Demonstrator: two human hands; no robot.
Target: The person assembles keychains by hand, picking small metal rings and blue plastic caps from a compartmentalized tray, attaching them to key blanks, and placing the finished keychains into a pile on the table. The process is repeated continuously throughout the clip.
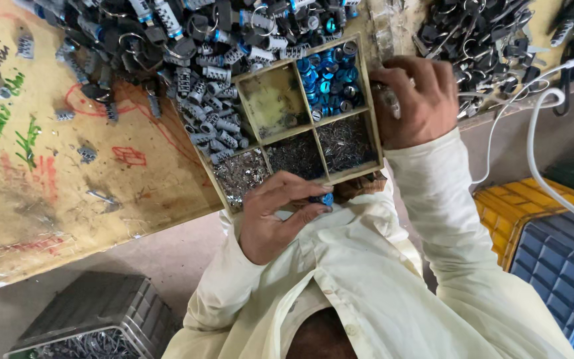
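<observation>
The person's left hand (pixel 277 213) is pinching a small blue round metal part (pixel 325 199) between the thumb and the fingertips, the fingers being closed on it, just below the near edge of a shallow wooden tray with divided compartments (pixel 367 100). The right hand (pixel 414 100) is curling around a small silvery cylinder piece (pixel 388 100) at the tray's right wall; the fingers are closed, but how firmly they are holding it I cannot tell. Beyond the left grip, the nearest compartments are holding thin dark pins (pixel 297 154), and farther away one compartment is holding more blue caps (pixel 330 76). To the left of the tray, grey ribbed lock cylinders (pixel 210 119) are lying in a heap on the scribbled wooden workbench (pixel 68 173). The blue part is looking light, stiff and smooth, probably a little slippery, so taking it by its rim with two fingertips seems the safest hold.
</observation>
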